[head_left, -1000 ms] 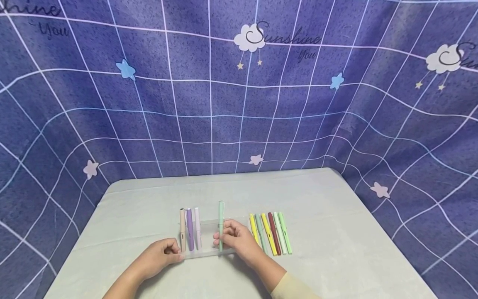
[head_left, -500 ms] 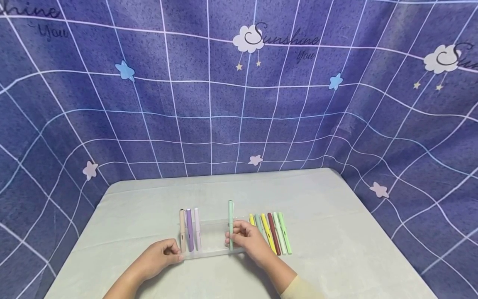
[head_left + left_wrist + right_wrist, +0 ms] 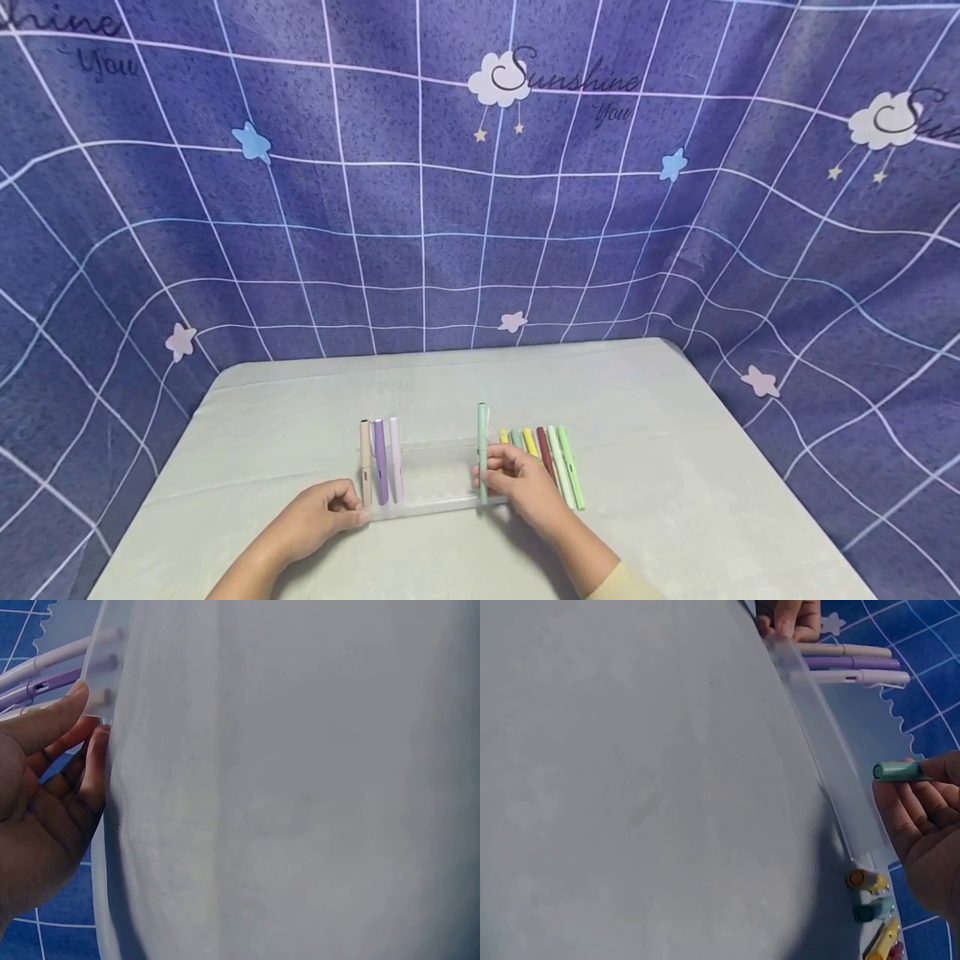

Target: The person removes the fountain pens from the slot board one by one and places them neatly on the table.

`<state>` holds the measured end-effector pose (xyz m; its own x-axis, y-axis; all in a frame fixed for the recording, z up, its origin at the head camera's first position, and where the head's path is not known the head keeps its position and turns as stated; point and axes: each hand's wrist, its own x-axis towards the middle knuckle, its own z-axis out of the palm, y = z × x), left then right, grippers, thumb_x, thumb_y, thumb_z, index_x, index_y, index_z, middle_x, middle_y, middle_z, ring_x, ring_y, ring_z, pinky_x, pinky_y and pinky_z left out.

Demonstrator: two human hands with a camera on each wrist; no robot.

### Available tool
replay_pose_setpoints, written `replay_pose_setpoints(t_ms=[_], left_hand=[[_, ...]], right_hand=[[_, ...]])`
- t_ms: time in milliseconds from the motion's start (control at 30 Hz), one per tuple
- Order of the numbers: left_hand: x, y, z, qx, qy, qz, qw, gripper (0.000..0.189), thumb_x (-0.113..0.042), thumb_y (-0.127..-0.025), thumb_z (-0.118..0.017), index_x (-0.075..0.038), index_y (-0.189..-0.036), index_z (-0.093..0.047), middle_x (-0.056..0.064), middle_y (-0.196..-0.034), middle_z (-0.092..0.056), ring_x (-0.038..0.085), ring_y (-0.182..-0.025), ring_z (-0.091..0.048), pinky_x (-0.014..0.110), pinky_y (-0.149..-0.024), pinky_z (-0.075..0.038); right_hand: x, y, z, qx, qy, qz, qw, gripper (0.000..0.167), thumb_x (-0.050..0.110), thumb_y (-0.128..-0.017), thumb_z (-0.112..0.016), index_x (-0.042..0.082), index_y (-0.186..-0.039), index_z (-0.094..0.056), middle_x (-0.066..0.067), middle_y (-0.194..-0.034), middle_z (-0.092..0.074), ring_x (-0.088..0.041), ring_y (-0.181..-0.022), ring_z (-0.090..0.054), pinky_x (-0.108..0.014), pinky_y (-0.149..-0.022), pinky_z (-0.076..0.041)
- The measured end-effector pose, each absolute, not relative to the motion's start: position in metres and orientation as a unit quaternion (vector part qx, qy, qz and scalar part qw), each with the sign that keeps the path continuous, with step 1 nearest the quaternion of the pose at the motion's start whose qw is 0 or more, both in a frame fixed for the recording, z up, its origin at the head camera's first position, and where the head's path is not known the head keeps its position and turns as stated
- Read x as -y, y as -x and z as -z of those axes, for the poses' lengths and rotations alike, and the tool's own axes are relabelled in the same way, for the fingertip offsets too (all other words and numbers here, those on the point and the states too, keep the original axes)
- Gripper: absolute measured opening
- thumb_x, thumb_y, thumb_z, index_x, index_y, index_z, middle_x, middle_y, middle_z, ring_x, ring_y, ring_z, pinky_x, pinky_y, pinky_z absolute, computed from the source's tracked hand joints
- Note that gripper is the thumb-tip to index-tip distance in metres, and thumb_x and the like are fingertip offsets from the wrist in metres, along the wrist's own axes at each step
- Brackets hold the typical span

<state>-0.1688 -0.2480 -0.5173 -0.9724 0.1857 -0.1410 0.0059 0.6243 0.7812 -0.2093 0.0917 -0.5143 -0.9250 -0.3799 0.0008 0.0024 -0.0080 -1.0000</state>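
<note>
Mint-green pen (image 3: 482, 442) pinched near upright over the right part of the clear rack (image 3: 438, 505).
The right hand (image 3: 527, 485) grips the pen between thumb and fingers, while the left hand (image 3: 324, 510) pinches the rack's left corner. Good handling probably means a light grip, the pen square to the scalloped edge (image 3: 896, 724), and a firm corner hold against sliding. Beige pen (image 3: 366, 462), purple pen (image 3: 381, 462) and lilac pen (image 3: 397, 462) rest at the rack's left; more pens (image 3: 572, 467) lie beyond the right hand.
</note>
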Motion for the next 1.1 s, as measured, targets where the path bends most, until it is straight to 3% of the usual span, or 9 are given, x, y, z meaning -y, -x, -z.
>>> replay_pose_setpoints(t_ms=[367, 700, 1100], left_hand=[[0.248, 0.168, 0.517, -0.892, -0.054, -0.436, 0.108, 0.027, -0.031, -0.083, -0.076, -0.012, -0.082, -0.058, -0.001, -0.078, -0.06, 0.013, -0.071, -0.051, 0.027, -0.065, -0.038], [0.249, 0.169, 0.519, -0.895, -0.059, -0.429, 0.103, 0.027, -0.032, -0.083, -0.076, -0.013, -0.081, -0.058, -0.002, -0.078, -0.06, 0.012, -0.071, -0.051, 0.026, -0.066, -0.039], [0.25, 0.169, 0.521, -0.896, -0.057, -0.429, 0.103, 0.028, -0.033, -0.082, -0.076, -0.013, -0.082, -0.058, -0.002, -0.077, -0.058, 0.013, -0.07, -0.05, 0.027, -0.064, -0.038]], right_hand=[[-0.121, 0.209, 0.51, -0.714, 0.124, 0.678, 0.125, 0.037, 0.012, -0.094, -0.062, -0.007, -0.125, -0.053, -0.026, -0.116, -0.062, -0.033, -0.103, -0.064, -0.033, -0.082, -0.055], [-0.154, 0.214, 0.505, -0.749, 0.075, 0.653, 0.079, 0.037, 0.011, -0.092, -0.064, -0.004, -0.125, -0.055, -0.023, -0.113, -0.061, -0.028, -0.098, -0.063, -0.037, -0.081, -0.055], [-0.196, 0.216, 0.507, -0.777, 0.013, 0.629, 0.011, 0.032, 0.006, -0.091, -0.065, -0.002, -0.122, -0.06, -0.021, -0.108, -0.064, -0.024, -0.096, -0.064, -0.028, -0.08, -0.054]])
